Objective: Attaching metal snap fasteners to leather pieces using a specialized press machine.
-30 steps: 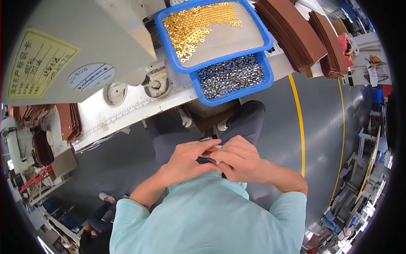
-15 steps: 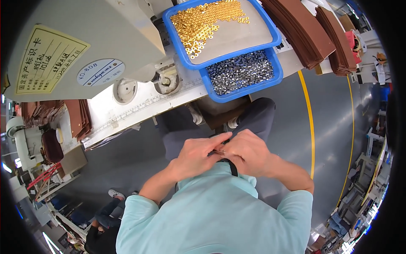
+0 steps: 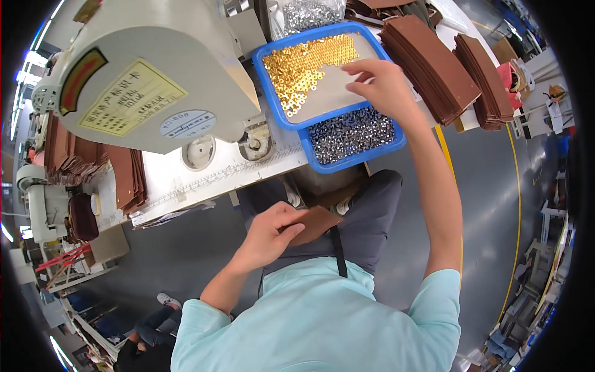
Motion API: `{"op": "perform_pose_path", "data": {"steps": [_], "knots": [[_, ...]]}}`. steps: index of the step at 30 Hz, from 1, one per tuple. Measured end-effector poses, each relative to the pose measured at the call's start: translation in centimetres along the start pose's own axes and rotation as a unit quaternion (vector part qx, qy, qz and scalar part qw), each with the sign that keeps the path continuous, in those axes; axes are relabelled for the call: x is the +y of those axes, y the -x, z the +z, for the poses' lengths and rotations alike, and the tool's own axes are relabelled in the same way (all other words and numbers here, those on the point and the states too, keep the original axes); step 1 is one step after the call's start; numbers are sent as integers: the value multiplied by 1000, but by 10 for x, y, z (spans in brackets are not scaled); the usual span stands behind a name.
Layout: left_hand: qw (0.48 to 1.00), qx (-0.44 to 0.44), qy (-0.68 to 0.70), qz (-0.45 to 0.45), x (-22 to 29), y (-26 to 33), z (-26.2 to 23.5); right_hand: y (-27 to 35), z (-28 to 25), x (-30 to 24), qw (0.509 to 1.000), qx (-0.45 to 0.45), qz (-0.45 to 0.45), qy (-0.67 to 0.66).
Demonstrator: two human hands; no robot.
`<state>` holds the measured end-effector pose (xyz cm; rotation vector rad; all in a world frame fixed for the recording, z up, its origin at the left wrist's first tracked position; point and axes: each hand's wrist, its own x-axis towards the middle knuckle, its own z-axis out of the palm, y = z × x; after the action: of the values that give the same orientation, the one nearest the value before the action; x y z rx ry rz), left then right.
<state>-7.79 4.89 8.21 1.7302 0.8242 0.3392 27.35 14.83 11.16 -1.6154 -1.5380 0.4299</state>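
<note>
Left hand (image 3: 271,237) pinching a brown leather piece (image 3: 318,224) by its left end above the lap (image 3: 379,208), presumably to free the right hand (image 3: 385,88); forward and right of this grip, that hand, fingers parted and apparently empty, hovers over a blue tray (image 3: 330,91) of gold rings (image 3: 292,69), kept within reach

- flat piece (image 3: 315,224): brown;
- small rings (image 3: 291,74): gold;
- 2 trays (image 3: 328,117): blue;
- small studs (image 3: 353,137): silver and dark grey;
- shirt (image 3: 304,310): pale turquoise;
- floor (image 3: 167,254): grey, 2 yellow lines (image 3: 517,186)
</note>
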Motion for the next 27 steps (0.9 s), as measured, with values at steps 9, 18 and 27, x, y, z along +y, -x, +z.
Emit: {"op": "perform_pose_path", "data": {"steps": [9,18,27], "knots": [[966,87,205,-131,0,14,3,-76,59,33,976,-138,-64,157],[946,56,299,-109,-6,-1,0,-75,46,20,940,-179,-71,281],[934,15,338,-119,-6,-3,14,-63,50,9,888,-161,-88,421]]}}
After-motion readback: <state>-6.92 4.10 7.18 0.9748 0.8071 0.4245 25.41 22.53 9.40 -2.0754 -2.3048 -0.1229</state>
